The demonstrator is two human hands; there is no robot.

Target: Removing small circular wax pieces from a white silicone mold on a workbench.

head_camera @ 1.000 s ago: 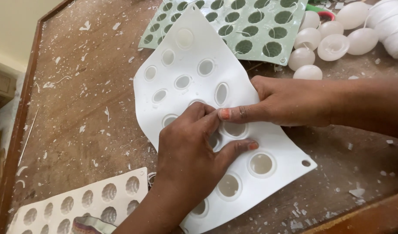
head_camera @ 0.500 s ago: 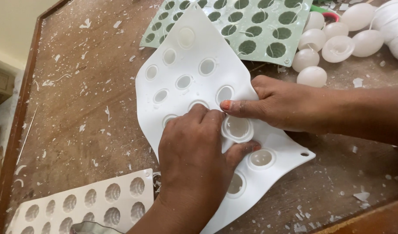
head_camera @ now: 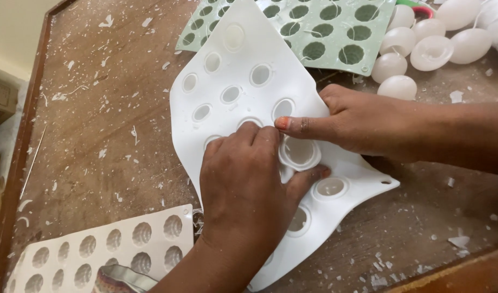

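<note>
White silicone mould sheet (head_camera: 243,81) sits mid-table w/ your left hand (head_camera: 249,190) pressing flat on it & right hand (head_camera: 357,122) pinching beside the cavity (head_camera: 299,153), which now bulges up more than 1 s ago, so its cast looks nearer popping free.
</note>
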